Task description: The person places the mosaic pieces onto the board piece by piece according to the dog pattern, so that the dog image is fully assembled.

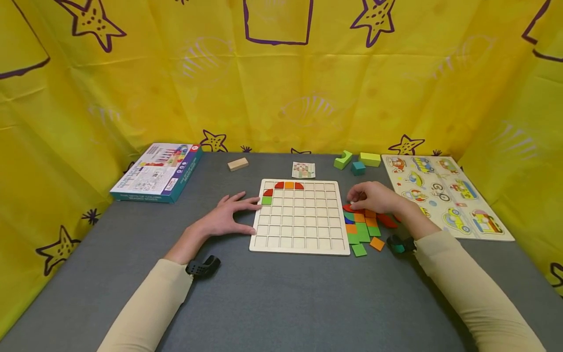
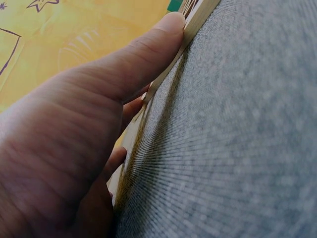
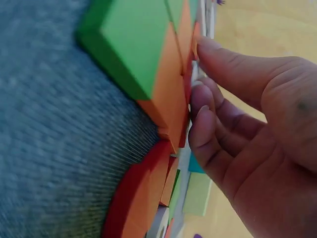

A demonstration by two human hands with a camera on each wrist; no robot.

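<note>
A square wooden grid board (image 1: 299,220) lies flat on the table. Along its top row sit red quarter-round tiles (image 1: 279,185) and an orange square tile (image 1: 289,185); a red rounded tile (image 1: 268,193) and a green square tile (image 1: 267,200) are at its left. My left hand (image 1: 228,215), fingers spread, touches the board's left edge; its thumb (image 2: 171,29) rests against that edge in the left wrist view. Over a pile of coloured tiles (image 1: 362,230) is my right hand (image 1: 374,198), fingers bent, fingertips at the red pieces. Whether it pinches one is unclear.
Behind the board lies a small pattern card (image 1: 303,170). A wooden block (image 1: 238,164) and a game box (image 1: 156,171) are at the left. Green blocks (image 1: 369,159), a teal block (image 1: 358,168) and a picture puzzle board (image 1: 444,195) stand at the right.
</note>
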